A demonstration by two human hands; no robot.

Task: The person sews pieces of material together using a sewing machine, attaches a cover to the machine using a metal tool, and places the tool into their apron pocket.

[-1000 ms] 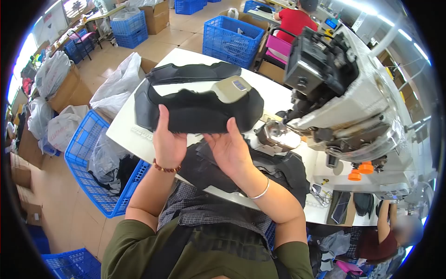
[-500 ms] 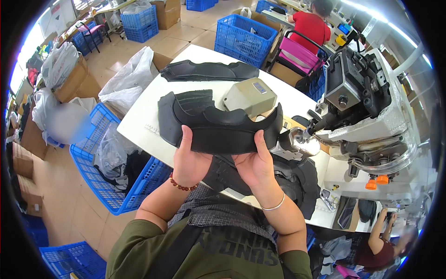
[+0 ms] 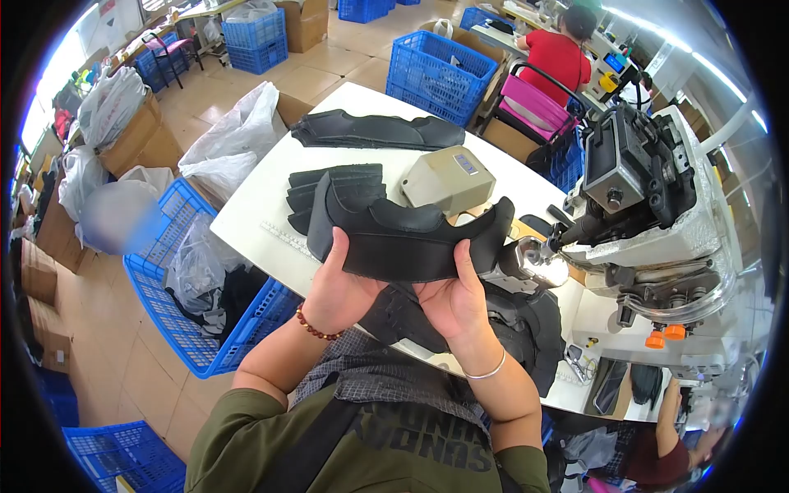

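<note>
The person holds a curved black leather-like shoe upper piece (image 3: 407, 238) up above the near edge of the white tabletop (image 3: 255, 215), the left hand (image 3: 345, 287) gripping its lower left edge and the right hand (image 3: 452, 300) its lower right edge, the fingers of both closed on it with thumbs on the facing side. It looks light, soft and floppy, likely to sag unless held at both ends as now. A stack of similar black pieces (image 3: 329, 193) lies just beyond, near a beige control box (image 3: 448, 178) and grey sewing machine (image 3: 649, 205)
</note>
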